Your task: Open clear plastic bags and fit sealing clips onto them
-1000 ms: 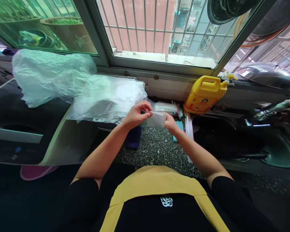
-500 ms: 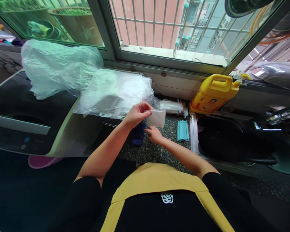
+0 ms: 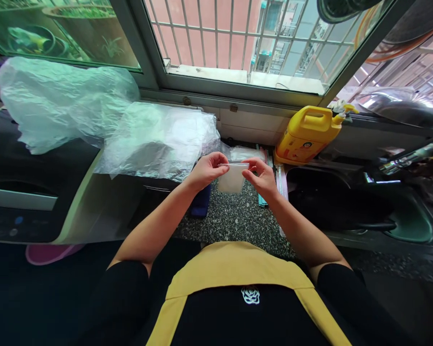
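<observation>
A small translucent plastic bag (image 3: 231, 180) hangs upright over the speckled countertop, its top edge level. My left hand (image 3: 211, 169) pinches the bag's upper left corner between thumb and fingers. At the opposite upper corner, my right hand (image 3: 261, 177) is closed on the bag too. Below and left of the bag lies a dark blue object (image 3: 201, 201), partly hidden by my left forearm. Light blue strips (image 3: 262, 200) lie on the counter, mostly covered by my right hand. Behind my hands rests a clear-wrapped packet (image 3: 246, 153).
Large crinkled plastic sheeting (image 3: 159, 139) spreads across the counter's back left. A yellow jug (image 3: 308, 134) stands by the wall at the right, beside the sink holding a black pan (image 3: 339, 202). A barred window (image 3: 234, 38) is ahead.
My right hand has risen from below the bag to its upper right corner and taken hold there. My left hand keeps its pinch. The view has shifted slightly right.
</observation>
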Demonstrator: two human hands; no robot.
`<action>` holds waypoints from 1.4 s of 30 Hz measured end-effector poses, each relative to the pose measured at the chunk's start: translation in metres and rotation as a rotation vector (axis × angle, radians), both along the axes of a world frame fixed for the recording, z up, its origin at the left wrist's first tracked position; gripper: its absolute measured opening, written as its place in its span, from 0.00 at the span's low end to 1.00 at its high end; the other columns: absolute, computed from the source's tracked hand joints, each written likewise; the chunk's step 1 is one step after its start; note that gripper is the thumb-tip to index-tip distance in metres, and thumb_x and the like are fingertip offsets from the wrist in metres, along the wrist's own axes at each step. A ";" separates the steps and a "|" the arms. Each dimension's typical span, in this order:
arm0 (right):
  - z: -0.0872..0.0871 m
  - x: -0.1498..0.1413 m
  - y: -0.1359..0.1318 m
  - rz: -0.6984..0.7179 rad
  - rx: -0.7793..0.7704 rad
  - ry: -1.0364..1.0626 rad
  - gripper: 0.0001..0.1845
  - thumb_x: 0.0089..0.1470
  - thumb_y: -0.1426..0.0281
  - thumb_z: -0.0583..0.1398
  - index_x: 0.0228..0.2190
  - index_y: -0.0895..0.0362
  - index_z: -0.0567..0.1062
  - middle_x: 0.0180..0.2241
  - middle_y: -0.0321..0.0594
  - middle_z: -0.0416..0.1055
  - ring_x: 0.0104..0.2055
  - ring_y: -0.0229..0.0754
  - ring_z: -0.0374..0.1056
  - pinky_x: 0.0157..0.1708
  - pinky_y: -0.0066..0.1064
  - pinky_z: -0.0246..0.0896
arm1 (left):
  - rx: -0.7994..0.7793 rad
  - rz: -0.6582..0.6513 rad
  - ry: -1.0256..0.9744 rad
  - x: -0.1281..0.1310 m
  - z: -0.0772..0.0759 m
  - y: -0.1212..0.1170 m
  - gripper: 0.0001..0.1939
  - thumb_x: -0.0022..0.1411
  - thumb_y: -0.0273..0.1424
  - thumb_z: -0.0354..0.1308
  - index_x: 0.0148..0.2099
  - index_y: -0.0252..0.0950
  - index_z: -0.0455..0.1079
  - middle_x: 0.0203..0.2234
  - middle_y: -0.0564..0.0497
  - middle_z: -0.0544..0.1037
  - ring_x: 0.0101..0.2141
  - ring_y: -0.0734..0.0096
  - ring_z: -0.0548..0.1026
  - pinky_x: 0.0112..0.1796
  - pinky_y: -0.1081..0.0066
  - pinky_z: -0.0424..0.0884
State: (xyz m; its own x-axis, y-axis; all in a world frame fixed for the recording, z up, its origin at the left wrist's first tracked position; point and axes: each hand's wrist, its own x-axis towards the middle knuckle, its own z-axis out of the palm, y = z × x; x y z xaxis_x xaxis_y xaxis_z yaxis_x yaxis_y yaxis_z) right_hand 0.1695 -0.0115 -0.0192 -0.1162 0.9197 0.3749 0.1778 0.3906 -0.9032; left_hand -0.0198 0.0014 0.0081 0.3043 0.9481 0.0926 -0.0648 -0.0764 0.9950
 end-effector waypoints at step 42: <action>-0.023 0.054 -0.038 -0.148 -0.050 -0.116 0.10 0.48 0.63 0.62 0.22 0.55 0.71 0.25 0.35 0.69 0.30 0.37 0.64 0.33 0.31 0.61 | -0.146 0.445 1.250 0.011 -0.185 -0.042 0.26 0.59 0.29 0.49 0.60 0.34 0.60 0.64 0.37 0.54 0.60 0.46 0.57 0.53 0.42 0.59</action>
